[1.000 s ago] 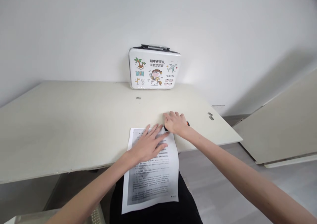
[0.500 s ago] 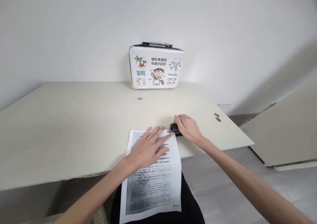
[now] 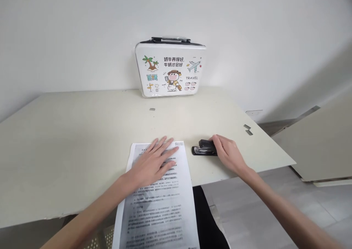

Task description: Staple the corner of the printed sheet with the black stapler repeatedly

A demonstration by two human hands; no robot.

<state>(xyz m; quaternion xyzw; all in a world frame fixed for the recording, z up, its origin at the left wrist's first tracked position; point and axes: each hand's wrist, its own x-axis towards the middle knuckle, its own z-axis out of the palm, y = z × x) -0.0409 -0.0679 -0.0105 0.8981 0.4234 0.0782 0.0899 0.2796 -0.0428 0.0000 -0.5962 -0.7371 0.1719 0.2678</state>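
Note:
My left hand (image 3: 154, 161) lies flat with its fingers spread, pressing on the upper part of a printed paper sheet (image 3: 156, 208). The sheet runs past the table's front edge toward me. At its top right corner is a small row of dark upright marks (image 3: 179, 143); whether they are staples or print, I cannot tell. My right hand (image 3: 228, 152) is closed around the back end of a black stapler (image 3: 204, 150). The stapler rests on the table just right of the sheet, apart from it, with its front end toward the paper.
A white case (image 3: 170, 73) with cartoon prints and a black handle stands against the wall at the back of the table (image 3: 68, 142). Small grey strips (image 3: 247, 129) lie near the table's right edge, with another piece (image 3: 152, 109) before the case.
My right hand has drawn the stapler rightward off the sheet's corner, uncovering the dark marks there. My left hand stays flat on the paper. The view has shifted slightly.

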